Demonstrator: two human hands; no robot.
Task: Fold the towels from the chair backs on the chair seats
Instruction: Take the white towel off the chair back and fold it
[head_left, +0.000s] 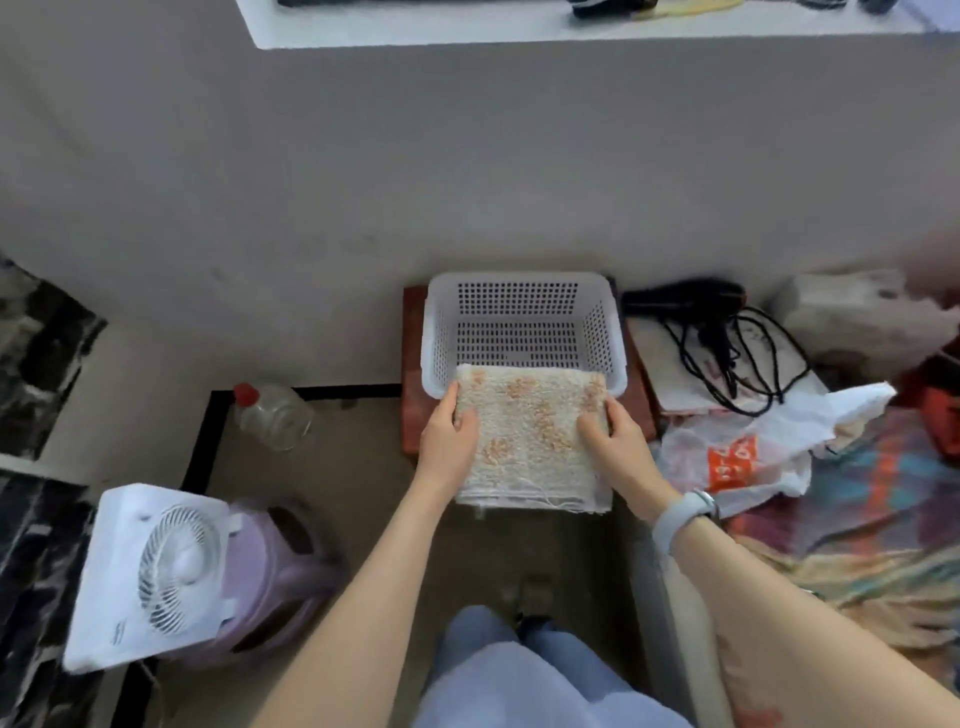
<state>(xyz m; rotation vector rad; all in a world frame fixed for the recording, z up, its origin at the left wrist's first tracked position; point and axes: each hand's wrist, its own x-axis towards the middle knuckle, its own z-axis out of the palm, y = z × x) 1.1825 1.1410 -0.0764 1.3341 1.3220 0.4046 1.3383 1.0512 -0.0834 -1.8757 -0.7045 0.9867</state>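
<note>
A folded cream towel (530, 431) with orange blotches is held flat in the air. Its far edge overlaps the front rim of a white perforated plastic basket (519, 317). My left hand (449, 431) grips the towel's left edge, fingers curled on top. My right hand (613, 431) grips its right edge the same way. The basket is empty inside and sits on a reddish-brown wooden seat (413, 364) against the grey wall.
Left: a clear bottle with a red cap (272, 415) and a white fan (150, 571) on a purple stool (280, 561). Right: a black hair dryer with cord (717, 332), a white plastic bag (753, 452), and patterned fabric (878, 493).
</note>
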